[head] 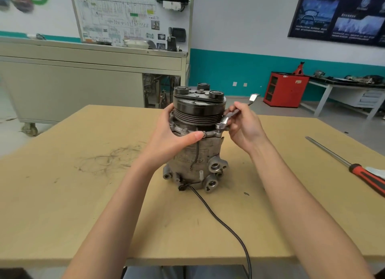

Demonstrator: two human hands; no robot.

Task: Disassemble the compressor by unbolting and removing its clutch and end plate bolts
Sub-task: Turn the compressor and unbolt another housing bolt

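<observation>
Counter: tan board, scuffed at left.
Compressor: upright at mid-counter, clutch pulley on top, black cable trailing toward the near edge.
Screwdriver: flat at far right, well apart.
Left hand: wrapped round the compressor's upper flange.
Right hand: gripping the wrench.
Wrench: ring end over a right-side flange bolt.

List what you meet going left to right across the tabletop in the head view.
Scribble marks → left hand → compressor → right hand gripping a wrench → red-and-black screwdriver.
</observation>
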